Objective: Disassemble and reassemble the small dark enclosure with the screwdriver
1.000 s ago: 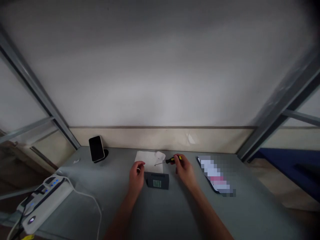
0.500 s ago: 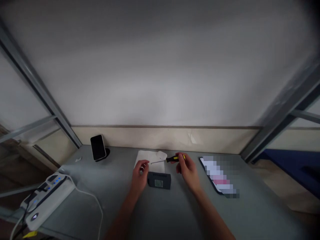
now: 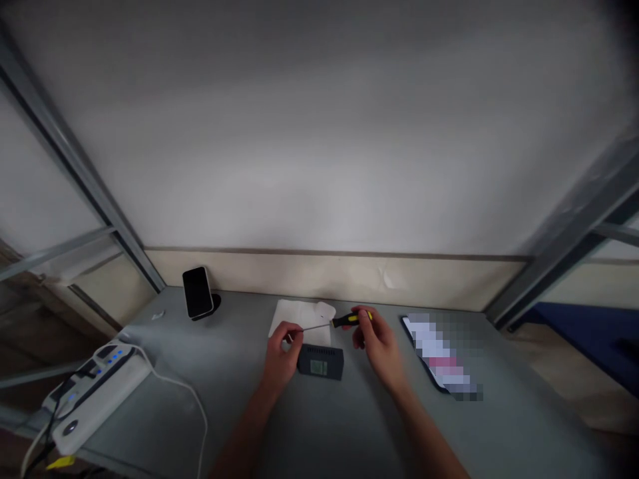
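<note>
And here's the screwdriver (image 3: 341, 322), at twelve o'clock from the dark box (image 3: 327, 367), its shaft angled over the white paper (image 3: 293, 311) towards nine! Right hand (image 3: 378, 341), at two o'clock, has the handle pinched between thumb and fingers. Left hand (image 3: 281, 354), at nine, brings thumb and forefinger together at the tip; whether they grip the shaft or some tiny piece, I can't tell. Danger here: a jerk of that light handle grip could jab the fingertips or knock any small piece loose. The box, right beside the left hand, could get nudged. Phone (image 3: 433, 356) at three, well apart.
</note>
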`<act>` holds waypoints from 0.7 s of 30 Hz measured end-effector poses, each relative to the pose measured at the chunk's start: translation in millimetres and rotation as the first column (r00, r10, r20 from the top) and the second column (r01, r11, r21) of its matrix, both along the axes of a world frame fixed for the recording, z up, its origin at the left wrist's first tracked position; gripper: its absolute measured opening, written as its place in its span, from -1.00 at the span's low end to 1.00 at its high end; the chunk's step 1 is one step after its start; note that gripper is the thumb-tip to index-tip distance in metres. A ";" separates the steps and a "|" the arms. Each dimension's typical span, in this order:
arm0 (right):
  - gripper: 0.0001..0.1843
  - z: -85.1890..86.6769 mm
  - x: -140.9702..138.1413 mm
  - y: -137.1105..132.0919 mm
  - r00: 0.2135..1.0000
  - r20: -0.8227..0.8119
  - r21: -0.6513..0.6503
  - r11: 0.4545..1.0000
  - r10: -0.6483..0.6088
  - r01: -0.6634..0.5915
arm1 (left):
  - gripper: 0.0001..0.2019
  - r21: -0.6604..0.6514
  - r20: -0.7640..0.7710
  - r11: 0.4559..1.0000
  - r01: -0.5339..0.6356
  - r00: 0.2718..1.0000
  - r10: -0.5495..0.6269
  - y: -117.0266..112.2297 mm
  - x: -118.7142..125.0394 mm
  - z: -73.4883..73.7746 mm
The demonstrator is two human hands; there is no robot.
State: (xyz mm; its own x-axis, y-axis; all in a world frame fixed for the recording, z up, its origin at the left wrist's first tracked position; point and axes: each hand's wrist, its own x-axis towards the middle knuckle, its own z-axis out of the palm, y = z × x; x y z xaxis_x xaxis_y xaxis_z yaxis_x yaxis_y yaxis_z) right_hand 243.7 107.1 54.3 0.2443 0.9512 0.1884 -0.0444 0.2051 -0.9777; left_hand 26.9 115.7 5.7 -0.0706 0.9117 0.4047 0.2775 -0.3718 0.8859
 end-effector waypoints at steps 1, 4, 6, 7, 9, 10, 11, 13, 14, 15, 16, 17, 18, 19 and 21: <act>-0.33 0.4 0.1 0.0 1.000 -0.002 0.001 1.000 0.002 -0.002 | -0.84 0.002 0.001 1.000 -0.002 1.000 0.002 0.0 0.0 0.3; -0.34 2.2 0.5 -0.5 1.000 -0.001 0.003 1.000 -0.011 0.011 | -0.83 0.001 0.014 1.000 -0.015 1.000 0.015 0.3 -0.2 0.1; -0.35 3.5 0.9 -1.4 1.000 0.011 0.001 1.000 -0.020 0.020 | -0.83 0.000 0.016 1.000 -0.023 1.000 0.023 0.5 -0.4 -0.3; -0.36 4.1 1.1 -1.9 1.000 0.017 -0.001 1.000 -0.021 0.021 | -0.84 0.001 0.014 1.000 -0.025 1.000 0.025 0.4 -0.4 -0.5; -0.36 4.8 1.4 -3.0 1.000 0.024 -0.005 1.000 -0.018 0.018 | -0.86 0.003 0.003 1.000 -0.022 1.000 0.022 0.2 -0.5 -0.2; -0.36 5.0 1.6 -3.5 1.000 0.026 -0.007 1.000 -0.017 0.017 | -0.86 0.007 -0.003 1.000 -0.018 1.000 0.018 -0.1 -0.6 0.2; -0.36 5.1 1.7 -3.9 1.000 0.027 -0.009 1.000 -0.015 0.015 | -0.87 0.011 -0.010 1.000 -0.013 1.000 0.013 -0.4 -0.6 0.7; -0.36 5.2 1.7 -4.2 1.000 0.023 -0.009 1.000 -0.013 0.013 | -0.86 0.022 -0.023 1.000 -0.005 1.000 0.005 -1.0 -0.7 2.0; -0.36 5.3 1.7 -4.2 1.000 0.019 -0.010 1.000 -0.011 0.012 | -0.86 0.028 -0.031 1.000 0.000 1.000 0.001 -1.3 -0.8 2.7; -0.36 5.5 1.7 -4.1 1.000 0.017 -0.012 1.000 -0.010 0.010 | -0.86 0.032 -0.038 0.999 0.005 0.999 -0.004 -1.7 -0.8 3.3; -0.36 5.9 1.6 -3.9 1.000 0.016 -0.015 1.000 -0.009 0.009 | -0.86 0.035 -0.046 0.999 0.010 0.999 -0.008 -2.1 -0.9 3.8; -0.36 6.4 1.6 -3.7 1.000 0.018 -0.017 1.000 -0.009 0.009 | -0.86 0.038 -0.052 0.999 0.010 0.999 -0.008 -2.5 -0.9 4.3; -0.37 7.0 1.6 -3.6 1.000 0.022 -0.019 1.000 -0.010 0.011 | -0.87 0.039 -0.058 0.999 0.013 0.998 -0.011 -2.8 -1.0 4.7; -0.36 7.6 1.6 -3.6 1.000 0.027 -0.019 1.000 -0.012 0.012 | -0.88 0.040 -0.063 0.999 0.016 0.998 -0.014 -3.2 -1.0 5.0; -0.36 9.1 1.9 -4.1 0.999 0.039 -0.016 1.000 -0.012 0.013 | -0.88 0.049 -0.071 0.998 0.029 0.997 -0.025 -3.7 -1.1 5.4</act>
